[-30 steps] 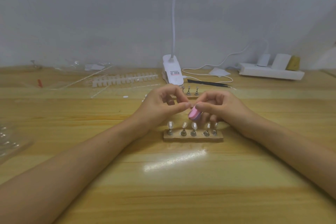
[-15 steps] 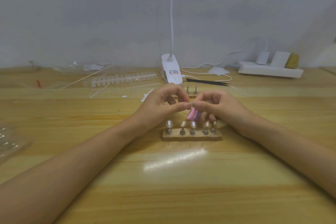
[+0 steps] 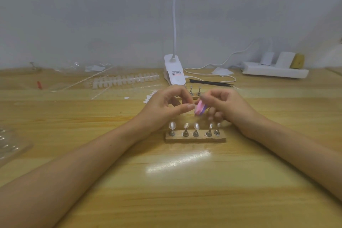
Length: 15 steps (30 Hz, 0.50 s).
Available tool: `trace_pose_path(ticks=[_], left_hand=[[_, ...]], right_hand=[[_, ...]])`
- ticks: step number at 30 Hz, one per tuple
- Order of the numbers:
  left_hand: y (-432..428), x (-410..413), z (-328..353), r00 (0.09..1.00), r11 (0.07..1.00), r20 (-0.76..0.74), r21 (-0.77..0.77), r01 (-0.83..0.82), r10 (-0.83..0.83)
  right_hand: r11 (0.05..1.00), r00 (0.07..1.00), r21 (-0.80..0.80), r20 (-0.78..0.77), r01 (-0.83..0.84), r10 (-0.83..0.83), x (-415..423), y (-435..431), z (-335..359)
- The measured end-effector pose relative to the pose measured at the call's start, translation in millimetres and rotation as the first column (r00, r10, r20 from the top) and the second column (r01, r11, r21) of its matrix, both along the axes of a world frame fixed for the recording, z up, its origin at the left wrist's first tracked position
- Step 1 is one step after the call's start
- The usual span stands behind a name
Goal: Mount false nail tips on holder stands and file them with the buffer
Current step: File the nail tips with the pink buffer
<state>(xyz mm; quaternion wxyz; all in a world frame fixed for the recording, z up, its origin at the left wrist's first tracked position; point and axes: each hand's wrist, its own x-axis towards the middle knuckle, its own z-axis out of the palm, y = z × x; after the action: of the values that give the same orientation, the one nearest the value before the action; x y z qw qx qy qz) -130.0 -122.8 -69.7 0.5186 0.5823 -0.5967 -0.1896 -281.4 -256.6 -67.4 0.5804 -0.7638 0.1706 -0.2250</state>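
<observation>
The right hand has its grip clamped on the pink buffer, above the mounted nail tips. The left hand pinches its grip together; on what, I cannot tell. The buffer looks light and soft; better to hold its end.

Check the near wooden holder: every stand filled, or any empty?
Filled. All five stands on the wooden holder carry a nail tip; none is bare.

Soft, even light — white glare streak on the table; edges bowed, details slightly blurred.
</observation>
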Motion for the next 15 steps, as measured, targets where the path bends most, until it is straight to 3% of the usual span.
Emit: trace_pose_path(ticks=[2, 5, 9, 12, 15], left_hand=[[-0.2, -0.1, -0.2, 1.0, 1.0, -0.017, 0.002, 0.004, -0.004], [-0.8, 0.9, -0.7, 1.0, 1.0, -0.025, -0.017, -0.009, 0.009], [-1.5, 0.1, -1.0, 1.0, 1.0, -0.021, 0.001, -0.005, 0.005], [-1.3, 0.2, -0.7, 1.0, 1.0, -0.012, -0.02, -0.004, 0.004], [-1.3, -0.2, -1.0, 1.0, 1.0, 0.001, -0.005, 0.01, -0.01]], right_hand=[[0.997, 0.998, 0.06, 0.039, 0.04, -0.043, -1.3, -3.7, 0.3], [0.998, 0.998, -0.05, -0.048, -0.031, 0.029, -0.7, 0.3, -0.1], [0.998, 0.998, 0.047, 0.035, 0.041, -0.042, -1.0, -4.3, -0.3], [0.997, 0.997, -0.052, -0.06, -0.049, 0.046, -0.2, 1.2, -0.8], [0.998, 0.998, 0.034, 0.027, 0.047, -0.048, -0.4, -2.7, 0.7]])
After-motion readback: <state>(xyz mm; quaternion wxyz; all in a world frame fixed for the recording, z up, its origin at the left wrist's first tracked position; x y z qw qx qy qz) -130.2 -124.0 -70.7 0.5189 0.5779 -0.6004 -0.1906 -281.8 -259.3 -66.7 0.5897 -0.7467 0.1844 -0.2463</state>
